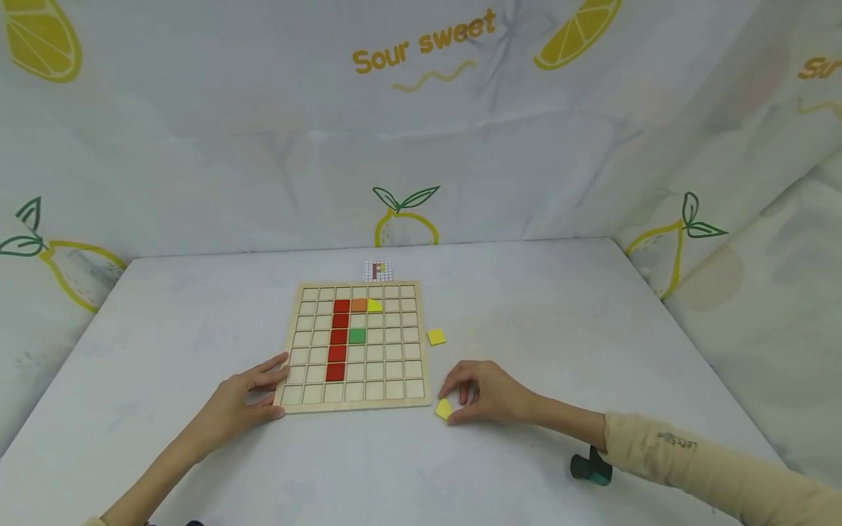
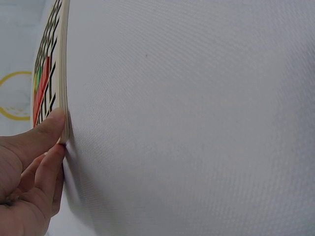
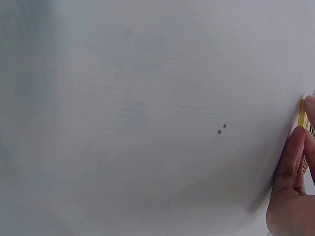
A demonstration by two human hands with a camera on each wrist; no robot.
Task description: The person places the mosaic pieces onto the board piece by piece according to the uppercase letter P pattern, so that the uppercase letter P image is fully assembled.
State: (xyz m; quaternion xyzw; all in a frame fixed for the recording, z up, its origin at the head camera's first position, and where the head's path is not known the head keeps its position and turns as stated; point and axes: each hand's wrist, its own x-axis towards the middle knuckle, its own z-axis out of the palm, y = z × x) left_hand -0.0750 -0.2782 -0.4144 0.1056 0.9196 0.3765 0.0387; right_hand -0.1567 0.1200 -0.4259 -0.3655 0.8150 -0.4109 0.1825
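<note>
A square wooden grid board (image 1: pixel 386 391) lies on the table. My left hand (image 1: pixel 233 405) holds its near left corner; in the left wrist view the thumb (image 2: pixel 51 125) is on the board's edge, with the other fingers around the corner. Red tiles (image 1: pixel 338 337) form a column on the board, with an orange tile (image 1: pixel 358 305) and a yellow rounded tile (image 1: pixel 374 305) beside the top one and a green tile (image 1: pixel 357 336) lower down. Right of the board's near corner, my right hand (image 1: pixel 490 394) pinches a yellow tile (image 1: pixel 444 409) between thumb and fingers, low over the table.
Another yellow tile (image 1: pixel 436 337), a square one, lies just right of the board. A small pattern card (image 1: pixel 378 271) sits behind the board's far edge. A dark object (image 1: pixel 592 467) shows under the right forearm. A lemon-printed cloth (image 1: pixel 263 183) hangs behind the table.
</note>
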